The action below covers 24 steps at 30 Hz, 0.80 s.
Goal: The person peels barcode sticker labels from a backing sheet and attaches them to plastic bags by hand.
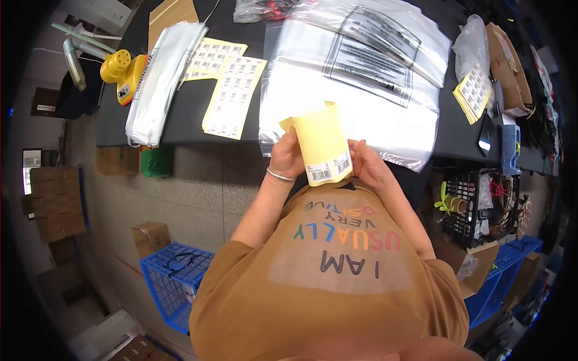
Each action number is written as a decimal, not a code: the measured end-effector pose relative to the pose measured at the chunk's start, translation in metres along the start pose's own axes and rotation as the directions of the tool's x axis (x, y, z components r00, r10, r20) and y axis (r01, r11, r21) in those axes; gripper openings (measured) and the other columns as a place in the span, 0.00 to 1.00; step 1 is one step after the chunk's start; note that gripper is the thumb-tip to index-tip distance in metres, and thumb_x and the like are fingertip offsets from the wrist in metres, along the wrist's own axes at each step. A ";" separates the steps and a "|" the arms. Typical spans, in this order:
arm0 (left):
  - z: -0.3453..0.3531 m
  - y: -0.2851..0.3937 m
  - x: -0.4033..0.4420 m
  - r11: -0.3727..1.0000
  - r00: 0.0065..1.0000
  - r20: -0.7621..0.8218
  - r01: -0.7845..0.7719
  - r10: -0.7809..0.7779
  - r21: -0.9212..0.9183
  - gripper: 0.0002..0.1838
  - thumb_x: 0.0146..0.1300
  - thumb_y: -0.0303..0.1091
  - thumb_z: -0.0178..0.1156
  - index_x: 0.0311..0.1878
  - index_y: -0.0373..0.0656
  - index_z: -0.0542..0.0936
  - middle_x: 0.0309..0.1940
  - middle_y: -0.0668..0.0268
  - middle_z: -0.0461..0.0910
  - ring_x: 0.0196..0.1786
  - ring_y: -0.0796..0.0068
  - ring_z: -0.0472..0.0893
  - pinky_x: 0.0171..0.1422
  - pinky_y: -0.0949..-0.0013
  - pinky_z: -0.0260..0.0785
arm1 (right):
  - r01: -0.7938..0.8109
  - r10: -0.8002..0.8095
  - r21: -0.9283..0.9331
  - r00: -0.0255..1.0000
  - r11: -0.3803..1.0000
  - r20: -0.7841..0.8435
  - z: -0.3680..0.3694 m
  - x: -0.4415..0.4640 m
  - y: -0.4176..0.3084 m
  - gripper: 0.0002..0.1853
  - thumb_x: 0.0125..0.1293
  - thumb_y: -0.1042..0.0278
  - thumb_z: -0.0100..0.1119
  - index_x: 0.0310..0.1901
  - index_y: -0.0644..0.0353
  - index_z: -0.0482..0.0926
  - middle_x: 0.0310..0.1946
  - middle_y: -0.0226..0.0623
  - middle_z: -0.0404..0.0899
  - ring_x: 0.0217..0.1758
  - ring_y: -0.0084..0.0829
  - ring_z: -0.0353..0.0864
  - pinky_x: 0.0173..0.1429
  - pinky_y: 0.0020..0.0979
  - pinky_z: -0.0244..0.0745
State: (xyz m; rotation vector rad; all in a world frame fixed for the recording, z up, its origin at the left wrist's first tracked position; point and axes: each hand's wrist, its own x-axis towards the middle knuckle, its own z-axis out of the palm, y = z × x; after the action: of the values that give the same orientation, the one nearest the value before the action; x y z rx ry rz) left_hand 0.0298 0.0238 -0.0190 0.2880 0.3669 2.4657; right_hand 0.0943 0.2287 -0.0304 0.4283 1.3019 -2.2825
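Label sheet (320, 135) bowed, prob. so labels (320, 175) face up: L hand (285, 155) fingers pinch 9 o'clock edge; R hand (369, 165) at 3, can't tell grip. Plastic bags (373, 114) at 12.

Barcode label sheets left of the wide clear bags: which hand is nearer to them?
Left. The left hand is just right of the label sheets and closer to the body, gripping the curled yellow sheet; the right hand is farther right, beyond it.

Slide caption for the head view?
Left hand and right hand hold a curled yellow label sheet by stacked plastic bags on a black table.
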 end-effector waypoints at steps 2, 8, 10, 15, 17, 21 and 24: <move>-0.009 0.003 -0.003 1.000 0.999 -0.035 -0.007 0.008 0.010 0.25 0.70 0.44 0.52 0.62 0.36 0.70 0.58 0.58 0.75 0.61 0.63 0.74 0.67 0.60 0.64 | 0.102 -0.106 0.272 0.994 0.957 0.000 0.004 -0.001 -0.002 0.17 0.71 0.60 0.48 0.54 0.63 0.70 0.42 0.39 0.79 0.41 0.30 0.81 0.40 0.26 0.76; -0.015 0.042 -0.020 0.716 0.883 -0.405 0.124 0.236 0.687 0.16 0.69 0.35 0.54 0.54 0.34 0.76 0.48 0.62 0.81 0.49 0.69 0.79 0.56 0.68 0.71 | 0.342 -0.305 0.182 0.931 0.922 -0.201 -0.016 -0.006 -0.023 0.12 0.66 0.74 0.54 0.51 0.65 0.72 0.37 0.35 0.79 0.36 0.23 0.77 0.39 0.23 0.73; -0.012 0.064 -0.019 0.037 0.788 -0.336 0.372 0.516 0.928 0.12 0.65 0.26 0.53 0.49 0.30 0.75 0.43 0.57 0.81 0.46 0.67 0.80 0.54 0.67 0.71 | 0.397 -0.400 -0.061 0.884 0.916 -0.241 -0.012 -0.015 -0.033 0.18 0.66 0.74 0.56 0.56 0.69 0.71 0.36 0.36 0.81 0.35 0.22 0.79 0.41 0.23 0.74; 0.038 0.052 0.009 -0.481 0.846 0.297 -0.055 0.443 0.875 0.18 0.57 0.25 0.60 0.52 0.36 0.75 0.50 0.50 0.78 0.57 0.51 0.75 0.63 0.58 0.66 | 0.378 -0.408 -0.158 0.877 0.912 -0.255 -0.008 -0.010 -0.029 0.16 0.66 0.75 0.56 0.54 0.70 0.73 0.39 0.39 0.83 0.39 0.25 0.82 0.43 0.23 0.76; 0.060 0.026 0.026 -0.548 0.911 0.379 -0.234 0.165 0.803 0.20 0.56 0.30 0.64 0.53 0.37 0.75 0.50 0.52 0.78 0.58 0.52 0.74 0.63 0.58 0.65 | 0.380 -0.399 -0.124 0.888 0.917 -0.227 -0.005 -0.007 -0.025 0.14 0.66 0.74 0.57 0.52 0.70 0.75 0.38 0.39 0.83 0.38 0.25 0.82 0.44 0.23 0.77; 0.063 -0.013 0.050 -0.641 0.922 0.387 -0.284 0.023 0.713 0.21 0.52 0.35 0.67 0.50 0.39 0.77 0.48 0.55 0.79 0.56 0.52 0.76 0.58 0.59 0.67 | 0.483 -0.503 -0.143 0.847 0.864 -0.175 -0.002 -0.014 -0.021 0.10 0.66 0.73 0.58 0.46 0.69 0.78 0.35 0.33 0.81 0.37 0.20 0.79 0.43 0.22 0.76; 0.053 -0.029 0.055 -0.502 0.947 0.319 -0.292 -0.034 0.814 0.20 0.51 0.35 0.68 0.48 0.41 0.78 0.43 0.56 0.81 0.49 0.54 0.78 0.54 0.59 0.68 | 0.505 -0.537 -0.198 0.827 0.840 -0.170 -0.005 -0.022 -0.025 0.10 0.66 0.73 0.58 0.45 0.69 0.78 0.35 0.32 0.81 0.37 0.18 0.78 0.44 0.21 0.75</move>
State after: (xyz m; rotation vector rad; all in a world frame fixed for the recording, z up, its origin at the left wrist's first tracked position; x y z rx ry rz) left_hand 0.0177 0.0901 0.0277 1.3861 2.6762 1.1979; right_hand 0.0991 0.2488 -0.0043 0.3016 1.8789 -2.6052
